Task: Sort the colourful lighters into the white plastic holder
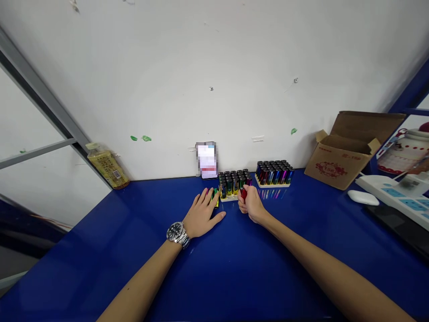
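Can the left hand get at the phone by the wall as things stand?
Likely yes: the phone stands just beyond the left hand, with blue tabletop between and nothing visible blocking the way.

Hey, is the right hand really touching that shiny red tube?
Touching. The head view shows the right hand closed around the red tube, its fingers curled against it.

The head camera's peering forward and down over both forearms [144, 277], facing blue surface [217, 277] and white wall [214, 53].
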The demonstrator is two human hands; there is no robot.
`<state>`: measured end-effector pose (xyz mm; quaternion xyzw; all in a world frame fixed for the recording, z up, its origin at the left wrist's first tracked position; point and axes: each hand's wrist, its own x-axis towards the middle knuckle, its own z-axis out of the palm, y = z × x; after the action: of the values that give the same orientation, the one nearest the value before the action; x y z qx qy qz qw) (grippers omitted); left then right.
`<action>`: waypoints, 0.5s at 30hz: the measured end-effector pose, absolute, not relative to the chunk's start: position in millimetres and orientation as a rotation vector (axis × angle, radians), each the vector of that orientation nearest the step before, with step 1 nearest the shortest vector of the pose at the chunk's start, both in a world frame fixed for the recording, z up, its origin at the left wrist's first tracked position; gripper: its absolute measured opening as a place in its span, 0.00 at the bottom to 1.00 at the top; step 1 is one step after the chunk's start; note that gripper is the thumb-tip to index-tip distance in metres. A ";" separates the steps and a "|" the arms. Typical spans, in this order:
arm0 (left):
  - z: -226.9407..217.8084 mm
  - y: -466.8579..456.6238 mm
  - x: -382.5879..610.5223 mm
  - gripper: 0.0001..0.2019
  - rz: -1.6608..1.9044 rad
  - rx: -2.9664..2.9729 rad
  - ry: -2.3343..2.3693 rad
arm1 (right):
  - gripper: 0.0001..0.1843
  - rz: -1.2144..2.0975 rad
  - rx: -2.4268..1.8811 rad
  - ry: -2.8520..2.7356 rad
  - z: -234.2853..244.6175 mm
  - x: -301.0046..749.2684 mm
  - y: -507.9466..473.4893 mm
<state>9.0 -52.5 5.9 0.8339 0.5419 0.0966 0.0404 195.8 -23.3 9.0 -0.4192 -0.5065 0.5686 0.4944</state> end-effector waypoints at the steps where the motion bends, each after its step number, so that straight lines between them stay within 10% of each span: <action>1: 6.1 -52.5 9.0 0.37 0.295 2.555 1.658 | 0.23 1.381 -1.016 -1.225 9.2 195.9 -23.5; 15: 10.5 -53.6 10.7 0.38 0.208 2.549 1.668 | 0.30 1.380 -0.970 -1.277 6.9 196.9 -24.7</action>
<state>10.7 -53.6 10.5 0.8340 0.5457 0.0681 0.0441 196.9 -24.7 6.9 -0.3996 -0.5260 0.5684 0.4906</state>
